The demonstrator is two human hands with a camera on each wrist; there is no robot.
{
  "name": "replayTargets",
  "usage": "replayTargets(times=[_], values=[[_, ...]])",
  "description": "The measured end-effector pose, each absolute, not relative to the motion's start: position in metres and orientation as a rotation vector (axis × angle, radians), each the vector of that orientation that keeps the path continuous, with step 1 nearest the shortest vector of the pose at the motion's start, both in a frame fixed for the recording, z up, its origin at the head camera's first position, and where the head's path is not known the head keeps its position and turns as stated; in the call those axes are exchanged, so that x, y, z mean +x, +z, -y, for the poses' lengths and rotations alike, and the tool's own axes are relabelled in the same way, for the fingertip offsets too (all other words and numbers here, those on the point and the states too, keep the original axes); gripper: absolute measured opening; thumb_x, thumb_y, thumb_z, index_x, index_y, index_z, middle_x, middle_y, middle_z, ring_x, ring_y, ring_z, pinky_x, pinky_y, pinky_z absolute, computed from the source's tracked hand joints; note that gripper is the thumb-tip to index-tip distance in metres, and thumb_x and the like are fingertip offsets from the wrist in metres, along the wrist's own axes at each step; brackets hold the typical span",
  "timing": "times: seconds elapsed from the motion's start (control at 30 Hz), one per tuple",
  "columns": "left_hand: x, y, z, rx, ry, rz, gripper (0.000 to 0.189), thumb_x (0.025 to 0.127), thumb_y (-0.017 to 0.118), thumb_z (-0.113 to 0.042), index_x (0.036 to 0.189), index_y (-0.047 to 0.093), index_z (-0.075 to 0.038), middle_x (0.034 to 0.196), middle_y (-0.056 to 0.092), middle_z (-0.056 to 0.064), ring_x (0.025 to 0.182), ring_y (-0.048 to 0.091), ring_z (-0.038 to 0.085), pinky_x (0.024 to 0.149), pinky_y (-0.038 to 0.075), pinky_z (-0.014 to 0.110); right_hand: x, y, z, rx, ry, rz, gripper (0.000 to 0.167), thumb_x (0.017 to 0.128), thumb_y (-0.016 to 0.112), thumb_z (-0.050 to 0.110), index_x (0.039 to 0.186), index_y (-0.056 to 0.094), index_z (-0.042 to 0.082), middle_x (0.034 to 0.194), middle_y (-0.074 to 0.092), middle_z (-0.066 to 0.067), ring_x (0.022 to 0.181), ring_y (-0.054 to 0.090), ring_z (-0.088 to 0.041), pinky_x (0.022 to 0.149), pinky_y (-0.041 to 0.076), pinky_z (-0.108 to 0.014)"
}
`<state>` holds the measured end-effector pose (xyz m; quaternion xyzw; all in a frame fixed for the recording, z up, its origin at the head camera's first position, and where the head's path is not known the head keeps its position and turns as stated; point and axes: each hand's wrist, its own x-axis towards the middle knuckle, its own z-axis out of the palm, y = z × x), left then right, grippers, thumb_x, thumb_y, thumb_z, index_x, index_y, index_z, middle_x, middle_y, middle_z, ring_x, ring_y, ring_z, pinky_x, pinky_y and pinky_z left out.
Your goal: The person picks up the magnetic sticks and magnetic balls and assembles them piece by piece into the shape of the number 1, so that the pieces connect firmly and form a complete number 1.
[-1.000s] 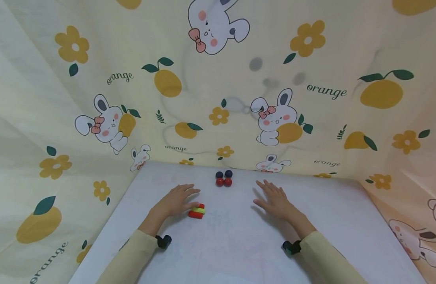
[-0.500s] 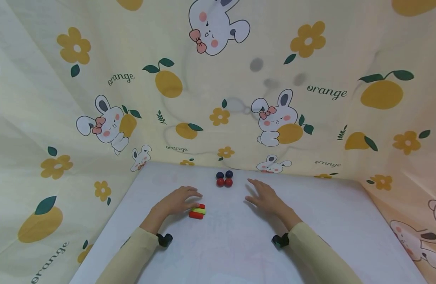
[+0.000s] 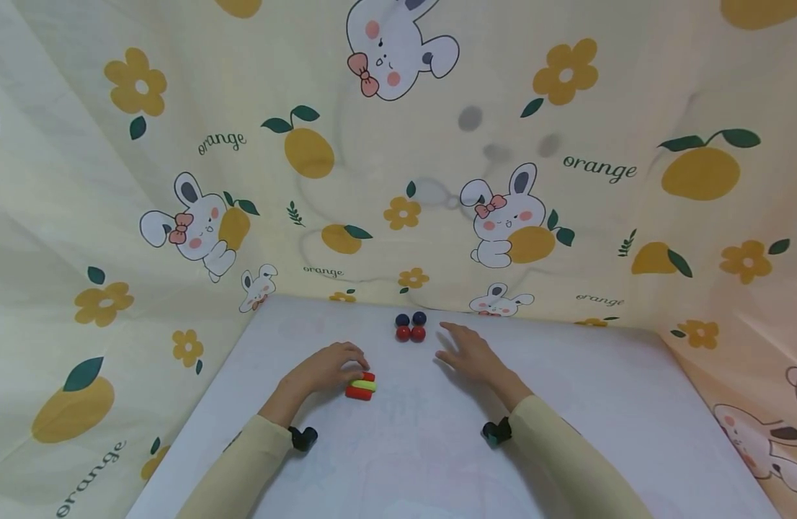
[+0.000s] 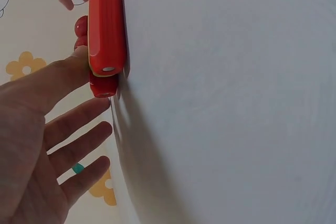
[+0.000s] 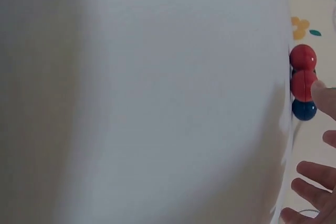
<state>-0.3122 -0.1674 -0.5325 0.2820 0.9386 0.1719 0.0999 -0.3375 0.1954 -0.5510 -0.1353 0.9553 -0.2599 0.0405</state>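
Two short red rods (image 3: 358,393) with a yellow-green rod (image 3: 364,386) between them lie side by side on the table. Over their left end hovers my left hand (image 3: 327,367), its thumb by the far red rod; whether it touches cannot be told. In the left wrist view the near red rod (image 4: 107,27) hides most of the others, and the left fingers (image 4: 79,145) are spread and hold nothing. Two red balls (image 3: 411,334) and two dark blue balls (image 3: 411,318) are grouped farther back. My right hand (image 3: 473,353) is just right of them, fingers extended, holding nothing.
The white table (image 3: 411,447) ends at a hanging cloth (image 3: 437,238) printed with rabbits and oranges, close behind the balls. Black wrist cameras (image 3: 497,431) sit at both cuffs.
My right hand has moved left, closer to the balls. My left fingers have bent down slightly over the rods. Rods and balls have stayed in place.
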Motion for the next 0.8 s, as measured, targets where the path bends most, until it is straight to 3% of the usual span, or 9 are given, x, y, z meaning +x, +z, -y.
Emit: replayTargets(times=[0.27,0.8], values=[[-0.312,-0.532,0.165,0.841,0.498,-2.789,0.009,0.103,0.075,-0.027,0.111,0.080,-0.026,0.137,0.070,0.003,0.132,0.062,0.026,0.112,0.050,0.048,-0.347,-0.554,-0.185,-0.383,-0.812,-2.900,0.077,0.101,0.076,0.041,0.166,0.038,0.023,0.169,0.042,-0.011,0.157,0.036,-0.040,0.122,0.033,-0.064],[-0.307,-0.532,0.156,0.810,0.608,-2.865,0.016,0.103,0.076,-0.032,0.117,0.077,-0.025,0.124,0.073,-0.004,0.119,0.064,0.020,0.104,0.055,0.044,-0.355,-0.553,-0.170,-0.389,-0.877,-2.902,0.073,0.101,0.077,0.034,0.163,0.042,0.018,0.163,0.048,-0.014,0.152,0.043,-0.039,0.121,0.036,-0.062]])
